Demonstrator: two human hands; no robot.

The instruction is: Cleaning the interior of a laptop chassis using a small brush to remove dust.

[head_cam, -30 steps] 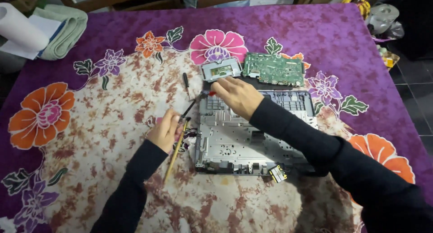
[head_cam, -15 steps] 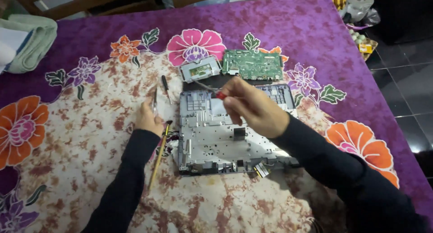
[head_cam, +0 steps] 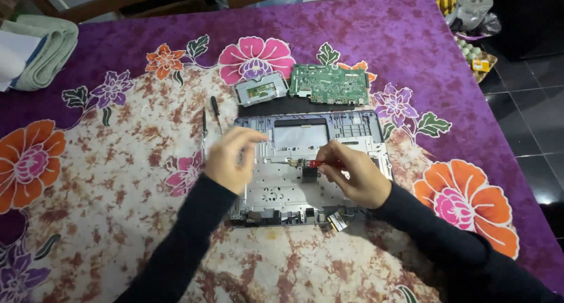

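Now left hand (head_cam: 230, 157) lifted off chassis (head_cam: 352, 127); yellow tool gone.

A table is covered by a purple velvety cloth with large printed flowers (head_cam: 411, 50). At its centre an opened grey laptop chassis (head_cam: 352, 127) is laid. Beyond it a green circuit board (head_cam: 330, 84) and a grey rectangular touchpad module (head_cam: 260, 91) are placed; two slim dark screwdrivers (head_cam: 215, 112) lie left, folded green towels (head_cam: 50, 47) far left.

A purple cloth with large flowers (head_cam: 376, 39) covers the counter. Wooden chairs (head_cam: 117, 0) stand along its far side, and dark glossy floor tiles (head_cam: 523, 121) lie to the right.
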